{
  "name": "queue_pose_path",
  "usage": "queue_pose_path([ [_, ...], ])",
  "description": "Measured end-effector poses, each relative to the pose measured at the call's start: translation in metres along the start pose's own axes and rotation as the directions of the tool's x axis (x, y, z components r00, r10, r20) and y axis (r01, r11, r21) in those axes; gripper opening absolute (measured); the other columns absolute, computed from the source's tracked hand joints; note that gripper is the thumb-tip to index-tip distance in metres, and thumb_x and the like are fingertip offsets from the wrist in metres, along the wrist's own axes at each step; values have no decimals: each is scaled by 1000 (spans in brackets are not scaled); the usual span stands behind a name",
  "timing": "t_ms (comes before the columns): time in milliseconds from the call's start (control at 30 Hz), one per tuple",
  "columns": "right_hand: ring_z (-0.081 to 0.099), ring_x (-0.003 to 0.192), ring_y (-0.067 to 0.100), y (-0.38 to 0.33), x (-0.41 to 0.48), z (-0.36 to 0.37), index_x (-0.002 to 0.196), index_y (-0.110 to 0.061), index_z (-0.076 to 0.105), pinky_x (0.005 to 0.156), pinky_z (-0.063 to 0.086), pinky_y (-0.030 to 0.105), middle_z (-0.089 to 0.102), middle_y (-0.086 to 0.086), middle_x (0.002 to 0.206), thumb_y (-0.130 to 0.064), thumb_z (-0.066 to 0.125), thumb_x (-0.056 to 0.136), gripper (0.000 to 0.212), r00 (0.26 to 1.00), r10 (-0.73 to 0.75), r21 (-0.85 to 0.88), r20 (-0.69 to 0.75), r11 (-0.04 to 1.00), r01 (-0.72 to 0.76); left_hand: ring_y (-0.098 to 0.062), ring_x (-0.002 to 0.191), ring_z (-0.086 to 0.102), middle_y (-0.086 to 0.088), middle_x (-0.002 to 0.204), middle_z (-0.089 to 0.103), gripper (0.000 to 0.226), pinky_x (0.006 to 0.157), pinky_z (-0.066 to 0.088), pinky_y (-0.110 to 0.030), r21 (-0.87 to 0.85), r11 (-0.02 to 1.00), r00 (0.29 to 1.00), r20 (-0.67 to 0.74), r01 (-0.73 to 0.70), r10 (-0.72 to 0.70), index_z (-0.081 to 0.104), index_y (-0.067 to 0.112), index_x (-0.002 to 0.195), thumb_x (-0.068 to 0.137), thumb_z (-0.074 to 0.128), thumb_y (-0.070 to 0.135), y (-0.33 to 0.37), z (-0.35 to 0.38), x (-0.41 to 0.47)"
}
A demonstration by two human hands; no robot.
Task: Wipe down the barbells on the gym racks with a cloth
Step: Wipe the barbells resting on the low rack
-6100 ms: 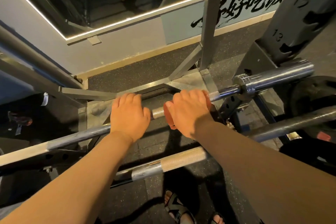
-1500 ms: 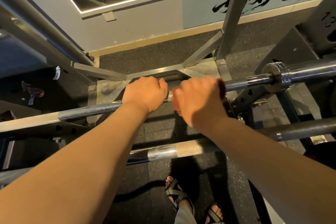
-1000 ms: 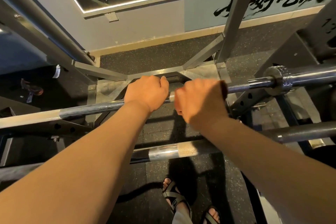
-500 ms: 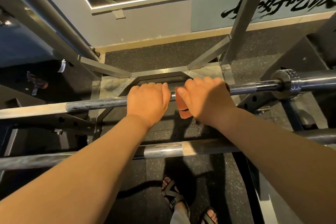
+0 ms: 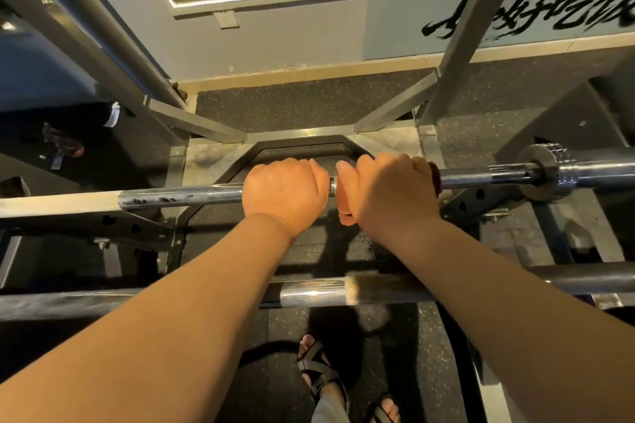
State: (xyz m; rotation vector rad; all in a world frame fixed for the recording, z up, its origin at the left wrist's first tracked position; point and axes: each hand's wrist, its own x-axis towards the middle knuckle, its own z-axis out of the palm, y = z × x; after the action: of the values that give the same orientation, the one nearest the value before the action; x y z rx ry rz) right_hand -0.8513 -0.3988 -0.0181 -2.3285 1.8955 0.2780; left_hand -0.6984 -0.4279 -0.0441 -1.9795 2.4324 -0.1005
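A steel barbell (image 5: 178,196) lies across the rack from left to right, its collar and sleeve (image 5: 549,175) at the right. My left hand (image 5: 285,192) grips the bare shaft near its middle. Right beside it, my right hand (image 5: 388,192) curls over the shaft with an orange-red cloth (image 5: 343,206) wrapped under the palm; only the cloth's edges show at the thumb side and behind the knuckles. A second barbell (image 5: 316,290) lies lower and nearer to me, crossed by my forearms.
Grey rack uprights (image 5: 460,45) and braces stand beyond the bar, with a perforated rack arm (image 5: 113,221) at the left. A mirror and a wall with black lettering (image 5: 536,14) lie behind. My sandalled feet (image 5: 319,371) stand on speckled rubber floor.
Both hands have stayed close together on the upper bar while the view shifted. The cloth's edge now shows below my right thumb, as it did half a second ago.
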Motion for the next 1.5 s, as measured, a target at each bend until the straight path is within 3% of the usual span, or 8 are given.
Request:
queue_pose_path([
  [133,58,102,32,-14,18,-5,130,-20,48,80,39,45,52,4,93,-36,49,100,35,1000,18,3,14,1000,-18,-21,60,43,5,60,38,43,59,26,-34,4,1000,1000,26,10,-10,42,23,66,105,27,31,0,1,2],
  [267,55,92,33,6,0,16,121,-21,51,71,35,44,57,6,103,-36,23,99,38,965,-199,-17,-172,980,199,-20,56,36,5,61,33,38,57,23,-33,31,999,999,47,-17,16,39,24,70,105,25,30,-1,-1,2],
  [633,42,124,29,15,-20,20,121,-24,49,118,20,54,51,5,124,-45,27,104,35,987,125,224,-98,969,-100,-28,63,49,-2,70,54,36,62,32,-34,10,1000,1000,12,-28,28,48,21,74,105,30,27,-2,0,1],
  [867,59,89,27,24,-16,21,113,-23,59,82,43,45,60,0,97,-32,39,104,23,947,-126,169,-295,969,181,-30,66,56,-5,68,55,45,63,35,-35,11,1000,1000,8,8,-8,66,13,82,107,31,28,0,-4,-2],
  [1067,57,96,26,94,-40,28,95,-27,50,102,36,46,58,-1,95,-46,10,103,45,932,273,250,-239,944,-213,-26,61,45,-1,62,43,43,61,34,-34,-14,1000,1000,-15,23,-23,59,16,73,106,34,28,1,-3,-3],
  [1167,55,88,27,69,-20,19,87,-20,52,108,35,51,54,3,84,-48,31,100,37,876,433,234,-211,893,-385,-26,60,47,4,57,36,42,61,35,-34,-13,1000,1000,6,9,-9,52,18,71,106,32,27,3,-6,-3],
  [1267,49,74,20,25,-2,9,105,-20,62,77,38,37,51,1,80,-54,32,101,45,941,308,192,-144,941,-279,-27,62,47,2,58,36,41,61,36,-34,-11,1000,1000,28,1,-1,45,20,69,106,31,28,2,-8,-4],
  [1500,58,76,22,57,-19,34,97,-16,62,75,46,36,61,1,85,-42,55,101,27,903,60,327,-426,941,91,-28,65,50,-1,66,46,41,62,40,-33,-6,999,998,49,35,-35,55,16,77,107,30,31,3,-10,-5],
])
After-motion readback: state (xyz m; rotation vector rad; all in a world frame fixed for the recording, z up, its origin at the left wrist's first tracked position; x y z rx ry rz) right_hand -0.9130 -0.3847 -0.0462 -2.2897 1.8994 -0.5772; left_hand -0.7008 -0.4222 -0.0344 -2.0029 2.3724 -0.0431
